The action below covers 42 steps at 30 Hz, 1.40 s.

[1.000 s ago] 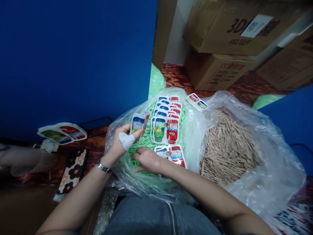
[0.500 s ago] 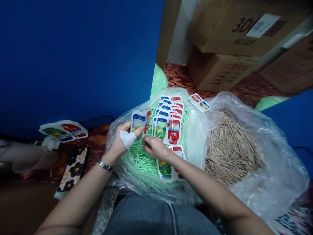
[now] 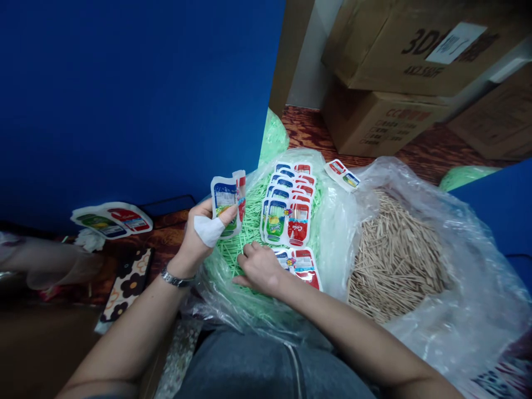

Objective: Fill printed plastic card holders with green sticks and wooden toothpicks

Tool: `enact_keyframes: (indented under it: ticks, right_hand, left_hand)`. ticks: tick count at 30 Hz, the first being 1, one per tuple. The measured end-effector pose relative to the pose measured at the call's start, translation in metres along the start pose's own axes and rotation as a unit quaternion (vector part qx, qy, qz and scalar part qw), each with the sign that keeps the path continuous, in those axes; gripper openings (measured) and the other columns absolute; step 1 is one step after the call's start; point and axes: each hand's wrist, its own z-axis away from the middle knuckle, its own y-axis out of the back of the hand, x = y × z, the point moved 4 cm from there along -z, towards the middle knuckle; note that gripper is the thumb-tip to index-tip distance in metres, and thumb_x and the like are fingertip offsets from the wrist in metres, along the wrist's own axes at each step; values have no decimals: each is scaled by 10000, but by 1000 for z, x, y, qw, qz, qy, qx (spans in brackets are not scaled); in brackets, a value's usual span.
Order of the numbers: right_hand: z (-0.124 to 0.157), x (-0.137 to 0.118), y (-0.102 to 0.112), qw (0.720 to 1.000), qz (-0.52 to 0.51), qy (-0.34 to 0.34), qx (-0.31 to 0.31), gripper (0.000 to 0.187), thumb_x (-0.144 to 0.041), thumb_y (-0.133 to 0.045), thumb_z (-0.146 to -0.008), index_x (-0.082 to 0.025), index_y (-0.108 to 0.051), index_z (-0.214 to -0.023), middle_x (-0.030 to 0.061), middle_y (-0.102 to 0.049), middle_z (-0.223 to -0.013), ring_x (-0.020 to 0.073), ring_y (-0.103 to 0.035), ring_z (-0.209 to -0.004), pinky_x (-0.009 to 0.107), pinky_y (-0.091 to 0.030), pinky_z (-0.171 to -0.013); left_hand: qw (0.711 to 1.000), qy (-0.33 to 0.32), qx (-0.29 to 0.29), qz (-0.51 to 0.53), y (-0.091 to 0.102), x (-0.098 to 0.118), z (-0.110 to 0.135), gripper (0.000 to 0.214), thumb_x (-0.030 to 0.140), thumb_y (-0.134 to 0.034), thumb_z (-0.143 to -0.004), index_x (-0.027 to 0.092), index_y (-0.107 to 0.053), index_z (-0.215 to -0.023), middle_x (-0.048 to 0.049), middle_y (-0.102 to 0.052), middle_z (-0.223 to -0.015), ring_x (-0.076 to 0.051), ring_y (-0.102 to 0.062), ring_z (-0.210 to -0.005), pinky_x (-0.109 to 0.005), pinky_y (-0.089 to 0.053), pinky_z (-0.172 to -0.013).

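Observation:
My left hand [image 3: 203, 233], with a white bandage on the thumb and a watch on the wrist, holds a small printed packet [image 3: 226, 204] upright above a clear bag of green sticks [image 3: 245, 244]. My right hand [image 3: 260, 269] rests on the green sticks with its fingers curled, pinching at them; what it grips is too small to make out. A stack of printed packets [image 3: 286, 213] lies on the green sticks just beyond it. Another packet pair [image 3: 301, 265] lies by my right wrist.
A clear bag of plain wooden sticks [image 3: 393, 257] sits at the right. One loose packet pair [image 3: 343, 174] lies on its rim. More packets [image 3: 112, 220] lie at the left by a blue wall [image 3: 124, 94]. Cardboard boxes [image 3: 394, 83] stand behind.
My right hand moved from the packet in my left hand down onto the green sticks. My left hand lifted its packet slightly up and left.

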Motion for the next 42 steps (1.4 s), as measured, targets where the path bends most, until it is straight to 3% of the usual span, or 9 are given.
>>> enact_keyframes:
  ticks: [4,10,17,22,24,28,33,36,42]
  right_hand:
    - [-1,-4,-5,999,6,-15,-30,317,-442,-572,-812,-151,-662,-898,121,-615,-918,272,-554,-915,368,-468,-719]
    - [-7,11,9,996,-71,-54,-18,313,-431,-440,-890,-200,-650,-876,62,-643,-887,195,-593,-825,266,-397,-626]
    - [-14,27,20,974,-213,-74,-17,362,-409,-396,-922,-167,-610,-757,0,-603,-640,108,-514,-584,218,-291,-536]
    - [-12,37,27,984,-103,-144,32,372,-469,-419,-905,-186,-542,-1112,61,-651,-866,181,-596,-725,262,-383,-622]
    - [-11,28,25,995,-51,-81,8,411,-469,-462,-883,-200,-492,-1192,89,-623,-992,213,-596,-830,292,-422,-661]
    - [-8,0,14,993,17,109,-35,441,-472,-608,-786,-202,-551,-1130,120,-569,-1064,273,-526,-984,368,-456,-733]
    - [-5,-17,4,984,62,166,-7,159,-287,-525,-871,-161,-606,-924,103,-607,-954,252,-513,-928,402,-432,-746]
    - [-3,-22,2,979,75,189,12,178,-163,-429,-907,-150,-604,-880,81,-628,-830,230,-521,-854,397,-417,-728]
    - [1,-27,3,971,85,223,29,208,-176,-446,-907,-144,-630,-817,87,-633,-834,221,-512,-854,421,-397,-780]
  left_hand:
    - [1000,6,-1,0,-1,-3,1,214,317,-769,-659,160,-707,-792,-29,-720,-786,-164,-641,-646,-279,-510,-630]
    - [1000,4,-6,-12,0,-4,1,194,300,-754,-687,169,-707,-822,-22,-707,-766,-151,-627,-641,-272,-503,-630]
    - [1000,12,-11,1,-1,1,1,230,315,-753,-683,157,-705,-843,-35,-712,-789,-167,-640,-663,-285,-512,-642]
    - [1000,12,-5,28,-1,2,0,200,300,-762,-672,163,-708,-808,-34,-722,-809,-159,-641,-643,-284,-513,-638]
    - [1000,14,-6,22,-2,2,0,209,306,-761,-673,166,-712,-820,-32,-723,-805,-165,-645,-652,-291,-516,-647]
    - [1000,15,-3,9,-3,1,1,238,325,-757,-674,163,-709,-841,-36,-720,-787,-177,-654,-670,-303,-523,-666]
    - [1000,14,-7,11,-2,-2,0,229,309,-761,-673,165,-714,-846,-34,-726,-799,-177,-659,-690,-298,-522,-681]
    - [1000,14,-3,10,-1,-3,0,225,306,-761,-672,161,-712,-838,-36,-728,-803,-176,-658,-686,-295,-518,-677]
    - [1000,17,-2,5,-2,-2,1,235,324,-766,-660,164,-712,-825,-37,-732,-801,-177,-655,-670,-293,-513,-649]
